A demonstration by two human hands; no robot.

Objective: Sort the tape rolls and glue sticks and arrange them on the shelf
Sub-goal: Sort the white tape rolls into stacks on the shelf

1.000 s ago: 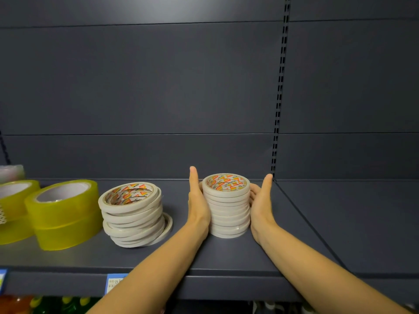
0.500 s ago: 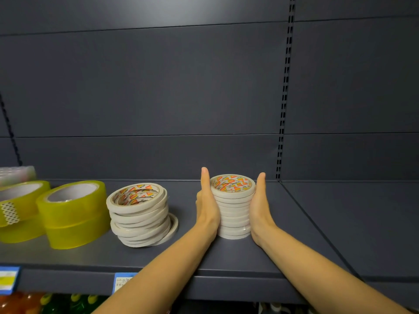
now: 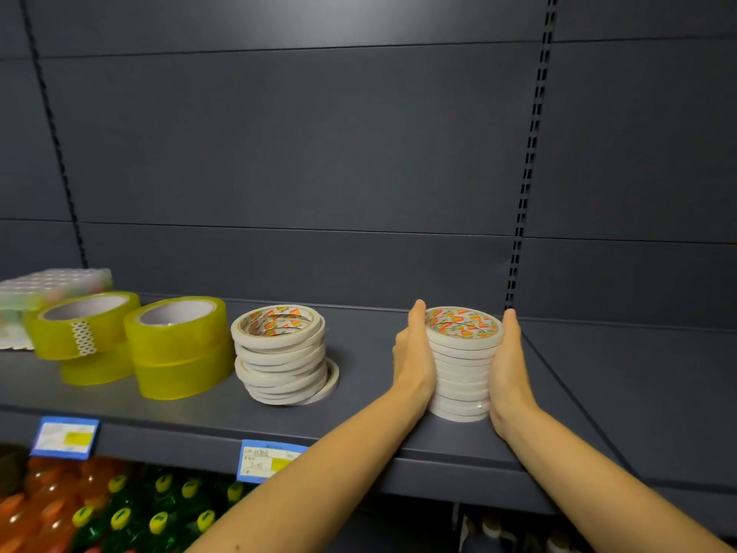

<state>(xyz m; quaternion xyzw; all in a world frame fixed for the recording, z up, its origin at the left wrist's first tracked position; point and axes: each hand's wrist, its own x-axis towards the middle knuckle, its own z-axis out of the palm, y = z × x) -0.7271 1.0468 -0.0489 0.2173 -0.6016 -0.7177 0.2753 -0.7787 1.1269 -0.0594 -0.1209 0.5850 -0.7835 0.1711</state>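
Tape stack (image 3: 462,365): narrow white rolls, orange-printed cores, upright on shelf (image 3: 359,425), right of middle, near slotted upright (image 3: 526,193). Left grip (image 3: 414,353) flat against stack's left side, right grip (image 3: 508,361) flat against its right side. Fingers extended, not wrapped; stack pressed between palms. Second white stack (image 3: 283,353), uneven, well apart to left. Yellow tape rolls (image 3: 175,345) just beyond it.

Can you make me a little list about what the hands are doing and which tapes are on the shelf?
Left hand: presses the left side of the neat stack of thin white tape rolls
Right hand: presses that stack's right side
Second white tape stack: crooked, standing apart to the left
Wide yellow see-through tape rolls: two stacks of two, left of that
Dark grey metal shelf: holds all the tapes
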